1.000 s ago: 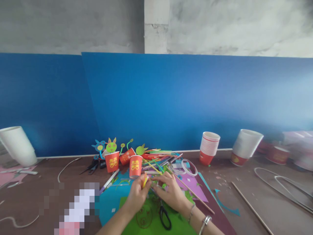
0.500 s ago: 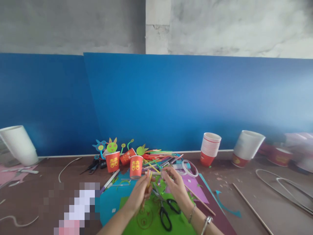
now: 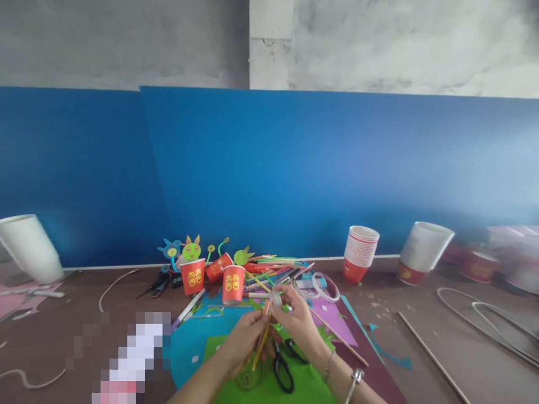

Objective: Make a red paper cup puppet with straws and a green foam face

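Observation:
My left hand (image 3: 248, 339) is closed around a few thin sticks (image 3: 261, 341), yellow and orange, above the green paper (image 3: 311, 384). My right hand (image 3: 295, 320) pinches a small whitish, clear item (image 3: 275, 299) against the upper ends of these sticks; what it is exactly is too small to tell. Scissors with black handles (image 3: 283, 372) lie on the green paper beneath my hands, their blades partly hidden. A face drawn in a circle (image 3: 248, 377) shows on the green paper below my left hand.
Red cups (image 3: 233, 285) with paper animal figures (image 3: 191, 248) stand behind on the left. Colored sticks and pens (image 3: 273, 264) lie in a pile near tape rolls (image 3: 326, 287). Cup stacks (image 3: 361, 252) stand at right. A wooden stick (image 3: 432, 356) lies at right.
My left hand has moved slightly right with its sticks, and my right hand has closed in on them. The whitish item now shows at my right fingertips. The view has shifted slightly.

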`<state>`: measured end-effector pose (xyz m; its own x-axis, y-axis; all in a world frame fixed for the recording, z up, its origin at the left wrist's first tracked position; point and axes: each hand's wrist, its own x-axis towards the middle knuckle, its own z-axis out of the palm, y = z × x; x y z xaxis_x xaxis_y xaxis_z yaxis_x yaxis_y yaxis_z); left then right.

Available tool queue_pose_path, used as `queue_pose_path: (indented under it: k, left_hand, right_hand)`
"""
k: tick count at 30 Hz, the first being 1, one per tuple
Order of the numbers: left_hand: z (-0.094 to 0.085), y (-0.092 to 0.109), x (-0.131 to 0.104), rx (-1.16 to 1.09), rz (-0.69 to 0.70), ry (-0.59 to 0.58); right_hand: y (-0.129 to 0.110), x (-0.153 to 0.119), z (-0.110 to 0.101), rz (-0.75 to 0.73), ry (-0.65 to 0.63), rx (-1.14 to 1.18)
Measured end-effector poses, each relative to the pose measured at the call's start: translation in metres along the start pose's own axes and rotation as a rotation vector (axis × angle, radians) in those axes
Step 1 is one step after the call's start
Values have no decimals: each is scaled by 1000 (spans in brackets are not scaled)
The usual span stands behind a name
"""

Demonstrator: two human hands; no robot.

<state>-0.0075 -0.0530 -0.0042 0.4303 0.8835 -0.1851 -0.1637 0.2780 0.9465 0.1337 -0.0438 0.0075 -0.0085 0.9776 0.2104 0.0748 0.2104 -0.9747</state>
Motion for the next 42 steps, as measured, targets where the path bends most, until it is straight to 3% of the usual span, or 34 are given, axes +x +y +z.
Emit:
queue_pose_path:
  k: [16,42]
  left_hand:
    - [0,-1,-1,-26,3,-11]
    - [1,1,-2,31,-10,-17]
  right_hand:
    - [-9,-3,2,26,-17,87]
    - [-4,-5,5,41,4,120]
